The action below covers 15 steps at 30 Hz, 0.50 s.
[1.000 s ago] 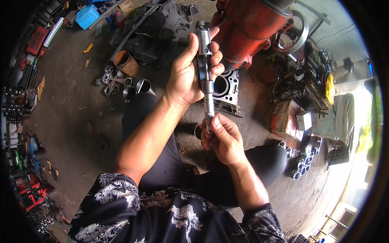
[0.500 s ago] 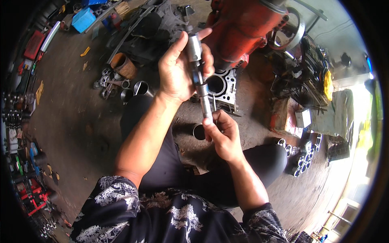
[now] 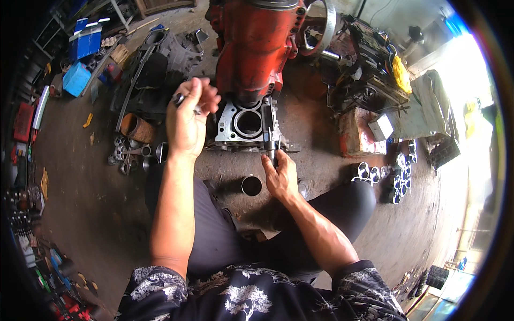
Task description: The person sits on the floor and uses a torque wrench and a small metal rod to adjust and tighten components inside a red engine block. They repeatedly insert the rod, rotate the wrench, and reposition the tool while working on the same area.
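Note:
My left hand (image 3: 186, 117) is raised left of the engine block (image 3: 227, 126), its fingers partly blurred. A short metal cylinder (image 3: 179, 99) is tucked between its thumb and fingers, with one round end showing. Over the block's right side, my right hand (image 3: 281, 175) grips the silver lower end of what looks like a micrometer (image 3: 267, 125), seen edge-on. Its dark upper part points away from me, apart from the left hand. A round bore opens in the block's top face. On the floor nearer me stands a metal sleeve (image 3: 251, 185).
A large red machine (image 3: 251, 48) rises behind the block. To the left are a rusty cylinder (image 3: 137, 128), connecting rods (image 3: 126, 154) and dark castings (image 3: 155, 69). Several shiny rings (image 3: 399, 182) and a worn box (image 3: 357, 134) lie right of my knee.
My hands have parted. The left has moved left with the metal cylinder, while the right keeps the tool, now over the block. The view has shifted, showing more of the red machine.

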Tool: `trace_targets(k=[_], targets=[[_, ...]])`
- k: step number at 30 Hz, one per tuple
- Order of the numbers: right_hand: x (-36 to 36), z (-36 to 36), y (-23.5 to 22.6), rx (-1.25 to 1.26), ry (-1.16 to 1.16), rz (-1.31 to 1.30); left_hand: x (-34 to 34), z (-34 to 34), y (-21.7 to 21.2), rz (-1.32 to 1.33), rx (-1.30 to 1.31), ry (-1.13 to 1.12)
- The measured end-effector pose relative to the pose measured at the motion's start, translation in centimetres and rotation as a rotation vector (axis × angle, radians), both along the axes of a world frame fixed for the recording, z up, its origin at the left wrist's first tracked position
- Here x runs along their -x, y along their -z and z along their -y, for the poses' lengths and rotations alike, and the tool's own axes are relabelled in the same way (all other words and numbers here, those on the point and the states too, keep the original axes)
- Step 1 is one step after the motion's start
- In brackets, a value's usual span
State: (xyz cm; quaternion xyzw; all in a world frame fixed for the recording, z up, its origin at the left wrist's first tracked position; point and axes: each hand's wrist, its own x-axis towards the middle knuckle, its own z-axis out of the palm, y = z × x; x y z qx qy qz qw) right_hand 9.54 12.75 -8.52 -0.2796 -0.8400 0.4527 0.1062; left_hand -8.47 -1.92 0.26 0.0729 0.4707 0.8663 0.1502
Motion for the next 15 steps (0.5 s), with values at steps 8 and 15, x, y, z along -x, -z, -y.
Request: trace_targets(k=[8,15], targets=[[2.4,-2.3,3.8,-0.137,0.036,0.179,-0.9,0.2,-1.5,-0.019,0.005,0.132],[3.3,-2.4,4.6,-0.135,0.045,0.198,-0.9,0.8,-1.3,0.095,-0.101,0.211]])
